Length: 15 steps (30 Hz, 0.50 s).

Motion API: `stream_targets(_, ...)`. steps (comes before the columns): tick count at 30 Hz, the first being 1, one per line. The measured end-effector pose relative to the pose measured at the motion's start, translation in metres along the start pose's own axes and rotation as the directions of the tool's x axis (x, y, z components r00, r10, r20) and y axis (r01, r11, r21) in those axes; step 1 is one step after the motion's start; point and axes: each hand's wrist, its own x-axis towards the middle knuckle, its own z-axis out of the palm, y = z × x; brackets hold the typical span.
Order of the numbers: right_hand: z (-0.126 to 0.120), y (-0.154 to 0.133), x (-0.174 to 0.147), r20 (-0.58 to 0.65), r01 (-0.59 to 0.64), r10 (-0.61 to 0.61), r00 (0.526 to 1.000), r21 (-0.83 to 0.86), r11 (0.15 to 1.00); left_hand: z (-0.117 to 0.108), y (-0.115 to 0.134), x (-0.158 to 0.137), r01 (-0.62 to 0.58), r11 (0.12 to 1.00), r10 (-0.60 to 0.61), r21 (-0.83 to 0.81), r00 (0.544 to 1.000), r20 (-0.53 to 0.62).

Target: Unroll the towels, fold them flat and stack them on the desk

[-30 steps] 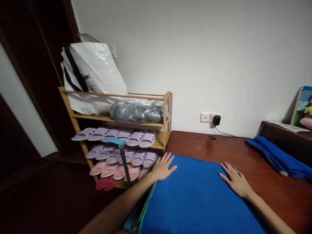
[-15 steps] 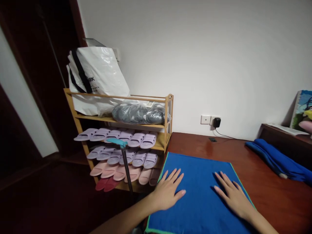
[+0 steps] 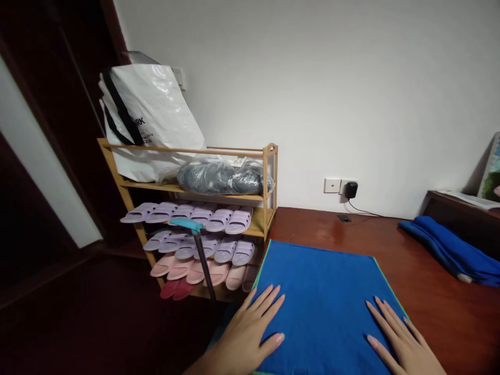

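Observation:
A blue cloth with a green stitched edge lies spread flat on the reddish-brown wooden table. On its left edge rests my left hand, palm down with the fingers outstretched and the thumb apart. Toward the right edge my right hand lies on the cloth in the same way, fingers spread. Neither hand grasps anything. Part of the cloth's near edge is cut off by the bottom of the view.
A folded blue cloth lies at the table's right. Left of the table stands a wooden shoe rack with slippers and a white bag. A blue-topped pole stands before it. A black adapter is plugged into the wall.
Both hands have slid nearer to me and a little farther apart over the cloth. The camera view has shifted slightly.

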Motion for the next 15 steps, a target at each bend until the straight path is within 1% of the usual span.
stream_targets(6,-0.002,0.007,0.0,-0.006,0.02,-0.019,1.0,0.02,1.0,-0.003,0.001,0.001,0.005,1.0,-0.005,-0.014,1.0,0.0)
stream_targets(12,-0.004,0.015,-0.012,-0.02,0.086,-0.085,0.996,0.026,0.996,-0.005,0.007,-0.006,0.006,1.0,-0.006,-0.012,1.0,0.002)
stream_targets(15,-0.003,0.016,-0.019,-0.021,0.077,-0.077,0.997,0.011,0.997,-0.005,0.013,-0.012,0.008,1.0,-0.008,-0.023,1.0,0.006)
